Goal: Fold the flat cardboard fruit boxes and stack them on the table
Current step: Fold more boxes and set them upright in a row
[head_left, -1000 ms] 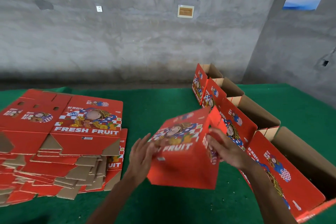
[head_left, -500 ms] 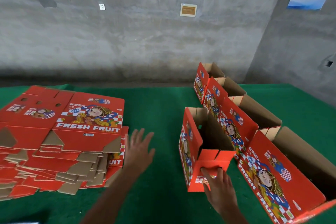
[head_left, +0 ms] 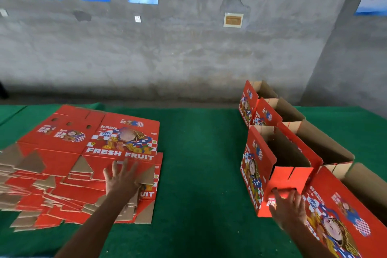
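A pile of flat red "FRESH FRUIT" boxes [head_left: 62,190] lies on the left of the green table [head_left: 199,163]. My left hand [head_left: 121,178] rests on the near edge of the top flat box [head_left: 123,138], fingers spread, holding nothing. On the right an upright folded box [head_left: 257,165] stands open at the top, pressed against a row of folded boxes [head_left: 266,115]. My right hand [head_left: 290,205] is on its near end panel, fingertips hooked into the handle slot.
The row of open folded boxes runs diagonally from the back wall toward me, ending in a large near box [head_left: 339,216] at the lower right. A grey concrete wall with posters stands behind the table. Green cloth shows between pile and row.
The folded box went from held in the air to standing on the table and was slid against the row. My left hand let go and moved left onto the flat pile.
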Motion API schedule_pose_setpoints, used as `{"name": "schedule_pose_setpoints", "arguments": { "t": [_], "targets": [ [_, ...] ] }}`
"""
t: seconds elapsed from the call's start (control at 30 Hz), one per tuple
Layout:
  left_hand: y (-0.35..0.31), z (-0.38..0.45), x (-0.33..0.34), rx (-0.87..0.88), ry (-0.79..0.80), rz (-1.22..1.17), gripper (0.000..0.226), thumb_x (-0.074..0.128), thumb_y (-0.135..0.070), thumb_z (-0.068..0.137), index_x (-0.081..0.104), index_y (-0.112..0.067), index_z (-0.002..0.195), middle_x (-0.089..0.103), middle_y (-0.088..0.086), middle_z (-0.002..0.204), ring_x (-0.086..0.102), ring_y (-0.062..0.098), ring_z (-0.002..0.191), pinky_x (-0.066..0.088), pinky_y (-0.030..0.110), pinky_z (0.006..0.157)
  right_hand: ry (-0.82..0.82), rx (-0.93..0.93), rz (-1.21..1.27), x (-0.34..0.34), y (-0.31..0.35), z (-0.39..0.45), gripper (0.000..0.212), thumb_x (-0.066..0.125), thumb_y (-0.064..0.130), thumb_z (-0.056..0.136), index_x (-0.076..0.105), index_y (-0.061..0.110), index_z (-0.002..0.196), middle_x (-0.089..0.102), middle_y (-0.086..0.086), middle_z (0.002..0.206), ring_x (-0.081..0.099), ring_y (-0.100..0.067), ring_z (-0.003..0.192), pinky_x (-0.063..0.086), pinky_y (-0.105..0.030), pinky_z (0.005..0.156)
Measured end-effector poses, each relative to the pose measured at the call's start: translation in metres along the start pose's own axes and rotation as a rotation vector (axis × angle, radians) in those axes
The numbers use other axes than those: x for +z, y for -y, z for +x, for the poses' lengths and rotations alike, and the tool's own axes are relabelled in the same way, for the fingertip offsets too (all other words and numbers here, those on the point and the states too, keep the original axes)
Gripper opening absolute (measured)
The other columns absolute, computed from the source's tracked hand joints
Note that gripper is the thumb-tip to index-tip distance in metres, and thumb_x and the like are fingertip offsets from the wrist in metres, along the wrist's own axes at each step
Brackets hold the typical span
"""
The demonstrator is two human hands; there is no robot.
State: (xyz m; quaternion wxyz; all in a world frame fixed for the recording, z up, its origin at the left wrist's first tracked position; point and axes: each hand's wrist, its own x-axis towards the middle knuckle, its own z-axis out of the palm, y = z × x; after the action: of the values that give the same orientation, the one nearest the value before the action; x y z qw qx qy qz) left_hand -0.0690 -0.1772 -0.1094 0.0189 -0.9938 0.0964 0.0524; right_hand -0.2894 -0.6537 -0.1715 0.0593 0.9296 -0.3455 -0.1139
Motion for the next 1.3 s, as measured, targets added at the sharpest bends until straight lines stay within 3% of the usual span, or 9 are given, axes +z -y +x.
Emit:
{"name": "schedule_pose_setpoints", "arguments": {
  "t": [0.17, 0.5, 0.57, 0.63, 0.73, 0.93, 1.03, 1.13, 1.3],
  "targets": [
    [0.005, 0.0, 0.003, 0.023, -0.012, 0.042, 0.073, 0.035, -0.062, 0.103, 0.001, -0.038, 0.163, -0.006, 0.008, 0.172, -0.007, 0.044, 0.156, -0.001, 0.067, 0.122, -0.193, -0.044, 0.914, 0.008, -0.002, -0.006, 0.02, 0.074, 0.007, 0.092, 0.074, 0.026, 0.095, 0.069, -0.018, 0.122, 0.066, -0.033, 0.108, 0.054, -0.05, 0.091],
    [-0.033, -0.003, -0.018, 0.126, -0.079, 0.121, 0.06, 0.049, -0.049, 0.104, 0.023, -0.04, 0.157, 0.034, 0.004, 0.162, 0.036, 0.035, 0.146, 0.026, 0.057, 0.121, -0.193, 0.153, 1.268, 0.0, 0.003, -0.008, 0.025, 0.075, 0.02, 0.094, 0.069, 0.013, 0.118, 0.071, -0.013, 0.098, 0.066, -0.024, 0.068, 0.046, -0.026, 0.054],
    [-0.05, -0.006, -0.025, 0.192, -0.083, 0.154, 0.05, 0.041, -0.051, 0.106, 0.03, -0.039, 0.154, 0.046, 0.001, 0.154, 0.048, 0.03, 0.137, 0.034, 0.051, 0.117, 0.017, 0.154, 1.291, -0.005, 0.008, -0.006, 0.054, 0.069, 0.019, 0.099, 0.049, 0.024, 0.15, 0.066, -0.022, 0.106, 0.068, -0.04, 0.078, 0.047, -0.035, 0.057],
    [-0.071, -0.012, -0.032, 0.24, -0.074, 0.167, 0.044, 0.032, -0.05, 0.109, 0.035, -0.039, 0.151, 0.052, 0.0, 0.15, 0.052, 0.03, 0.134, 0.035, 0.049, 0.116, 0.175, 0.173, 1.213, -0.011, 0.017, -0.005, 0.064, 0.063, 0.018, 0.103, 0.033, 0.017, 0.159, 0.057, -0.028, 0.136, 0.058, -0.055, 0.12, 0.054, -0.054, 0.084],
    [-0.105, -0.026, -0.045, 0.337, -0.099, 0.203, 0.038, 0.042, -0.041, 0.109, 0.04, -0.033, 0.146, 0.059, 0.003, 0.143, 0.057, 0.03, 0.13, 0.038, 0.051, 0.114, 0.247, 0.027, 1.033, -0.025, 0.038, -0.012, 0.046, 0.056, 0.024, 0.106, 0.052, 0.001, 0.145, 0.055, -0.024, 0.145, 0.058, -0.043, 0.127, 0.049, -0.049, 0.106],
    [-0.182, -0.063, -0.074, 0.572, -0.253, 0.223, 0.049, 0.064, -0.013, 0.098, 0.04, -0.015, 0.14, 0.067, 0.013, 0.13, 0.061, 0.035, 0.125, 0.045, 0.057, 0.107, 0.439, -0.346, 1.589, -0.081, 0.117, -0.058, 0.065, 0.043, 0.067, 0.097, 0.04, 0.032, 0.151, 0.056, -0.001, 0.144, 0.062, -0.027, 0.126, 0.053, -0.047, 0.105],
    [-0.209, -0.075, -0.097, 0.644, -0.329, 0.145, 0.052, 0.068, -0.015, 0.095, 0.04, -0.013, 0.139, 0.068, 0.012, 0.129, 0.061, 0.034, 0.124, 0.047, 0.053, 0.107, 0.424, -0.376, 1.996, -0.109, 0.139, -0.081, 0.063, 0.047, 0.082, 0.089, 0.057, 0.046, 0.14, 0.066, 0.006, 0.138, 0.066, -0.027, 0.124, 0.06, -0.048, 0.091],
    [-0.226, -0.088, -0.12, 0.679, -0.351, 0.114, 0.044, 0.067, -0.015, 0.095, 0.047, -0.012, 0.135, 0.07, 0.01, 0.121, 0.066, 0.031, 0.115, 0.052, 0.048, 0.102, 0.245, -0.37, 2.08, -0.137, 0.142, -0.097, 0.036, 0.043, 0.063, 0.104, 0.072, 0.046, 0.117, 0.074, 0.008, 0.122, 0.067, -0.026, 0.12, 0.062, -0.033, 0.08],
    [-0.24, -0.096, -0.136, 0.728, -0.347, -0.026, 0.033, 0.051, -0.016, 0.104, 0.05, -0.013, 0.137, 0.068, 0.011, 0.124, 0.067, 0.032, 0.112, 0.053, 0.048, 0.098, 0.085, -0.275, 2.064, -0.155, 0.134, -0.093, 0.059, 0.042, 0.082, 0.09, 0.074, 0.04, 0.117, 0.076, -0.001, 0.12, 0.072, -0.019, 0.113, 0.059, -0.036, 0.081]
  ]
}}
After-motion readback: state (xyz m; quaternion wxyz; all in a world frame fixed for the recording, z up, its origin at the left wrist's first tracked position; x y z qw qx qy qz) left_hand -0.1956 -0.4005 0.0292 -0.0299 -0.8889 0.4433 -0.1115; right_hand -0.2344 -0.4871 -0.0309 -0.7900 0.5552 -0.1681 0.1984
